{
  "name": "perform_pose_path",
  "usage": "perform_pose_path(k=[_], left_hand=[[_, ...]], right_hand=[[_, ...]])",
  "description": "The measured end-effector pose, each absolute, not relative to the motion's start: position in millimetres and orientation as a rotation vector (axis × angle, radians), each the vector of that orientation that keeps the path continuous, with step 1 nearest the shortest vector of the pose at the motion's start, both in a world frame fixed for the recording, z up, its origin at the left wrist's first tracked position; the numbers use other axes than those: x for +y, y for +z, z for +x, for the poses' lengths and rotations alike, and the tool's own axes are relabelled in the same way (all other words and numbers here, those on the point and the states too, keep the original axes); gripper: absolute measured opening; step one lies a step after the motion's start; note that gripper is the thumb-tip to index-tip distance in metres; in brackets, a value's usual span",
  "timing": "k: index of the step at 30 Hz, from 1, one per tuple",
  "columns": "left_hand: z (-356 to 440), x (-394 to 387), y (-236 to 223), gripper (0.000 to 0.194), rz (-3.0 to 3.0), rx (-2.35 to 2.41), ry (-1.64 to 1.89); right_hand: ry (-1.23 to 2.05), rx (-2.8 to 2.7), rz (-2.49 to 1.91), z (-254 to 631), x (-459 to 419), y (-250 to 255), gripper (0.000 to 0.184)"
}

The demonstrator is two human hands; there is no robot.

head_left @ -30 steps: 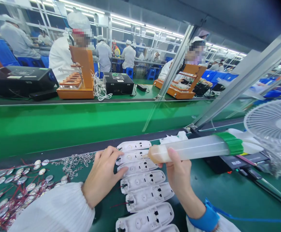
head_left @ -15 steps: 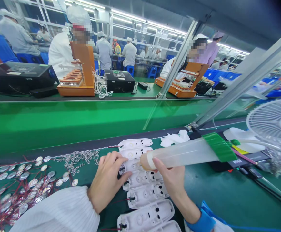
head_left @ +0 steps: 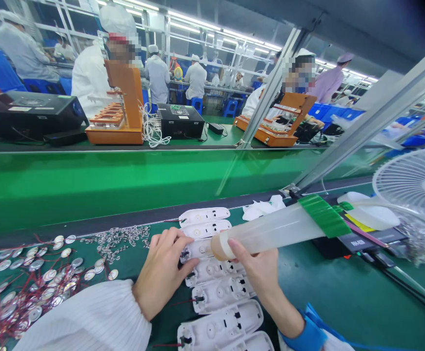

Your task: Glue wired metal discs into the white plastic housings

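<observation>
A row of several white plastic housings (head_left: 217,292) lies on the green mat in front of me. My left hand (head_left: 163,270) rests on the left end of the third housing from the far end, fingers curled and pressing it down. My right hand (head_left: 261,273) grips a long translucent glue syringe (head_left: 271,231) with a green cap at its far end. The syringe's tip points down at that same housing, just right of my left fingers.
A heap of small metal discs with red wires (head_left: 25,282) lies at the left, small metal clips (head_left: 119,239) beyond it. A white fan (head_left: 415,187) stands at right beside a black box. A green conveyor (head_left: 124,187) runs across; other workers sit behind it.
The syringe tip has moved from the second housing toward me to the third, and my left hand shifted down the row with it. In the last half second little moved.
</observation>
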State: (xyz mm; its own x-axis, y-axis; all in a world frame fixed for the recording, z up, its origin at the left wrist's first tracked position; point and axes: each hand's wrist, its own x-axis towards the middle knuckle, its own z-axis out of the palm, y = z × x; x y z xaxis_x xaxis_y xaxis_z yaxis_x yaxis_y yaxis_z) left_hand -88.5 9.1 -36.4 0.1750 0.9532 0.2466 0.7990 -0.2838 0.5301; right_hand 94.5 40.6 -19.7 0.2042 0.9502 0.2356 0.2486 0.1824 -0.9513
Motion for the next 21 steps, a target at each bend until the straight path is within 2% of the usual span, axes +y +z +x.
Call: perform_pose_path(k=[21], left_hand=[[-89.3, 9.5, -38.5, 0.031, 2.182, 1.667, 0.805]], right_hand=[[0.680, -1.311, -1.299, 92.3, 40.5, -18.7, 0.027]])
